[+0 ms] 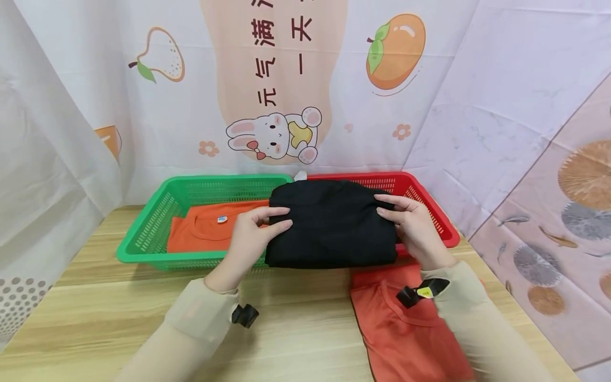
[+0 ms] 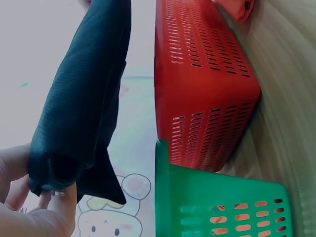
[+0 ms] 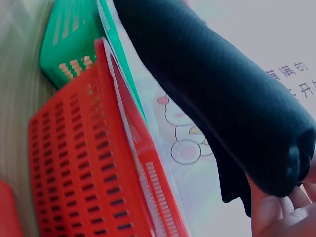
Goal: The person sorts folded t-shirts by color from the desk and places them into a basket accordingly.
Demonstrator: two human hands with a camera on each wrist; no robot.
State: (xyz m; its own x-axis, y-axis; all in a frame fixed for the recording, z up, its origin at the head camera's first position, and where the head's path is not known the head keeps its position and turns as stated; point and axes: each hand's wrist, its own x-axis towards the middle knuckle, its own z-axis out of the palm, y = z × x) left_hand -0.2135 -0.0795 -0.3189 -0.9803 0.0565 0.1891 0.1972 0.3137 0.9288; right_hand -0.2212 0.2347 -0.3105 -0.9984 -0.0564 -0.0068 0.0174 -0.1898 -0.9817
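A black folded garment (image 1: 334, 228) is held up between both hands, in front of and above the inner rims of two baskets. My left hand (image 1: 255, 233) pinches its left end, and my right hand (image 1: 414, 225) grips the right end. From the wrists, the black garment (image 2: 81, 94) looks like a thick roll with a loose flap of cloth hanging off it. Fingers of the left hand (image 2: 49, 212) curl round one rolled end; those of the right hand (image 3: 284, 215) wrap the other. Whether the garment touches the baskets is unclear.
The green basket (image 1: 143, 254) at left holds an orange shirt (image 1: 202, 231) with a neck label. Beside it stands the red basket (image 1: 446, 233), partly covered by the black cloth. An orange-red shirt (image 1: 410, 334) lies on the wooden table (image 1: 296, 339) under my right forearm. A printed curtain (image 1: 382, 127) hangs behind.
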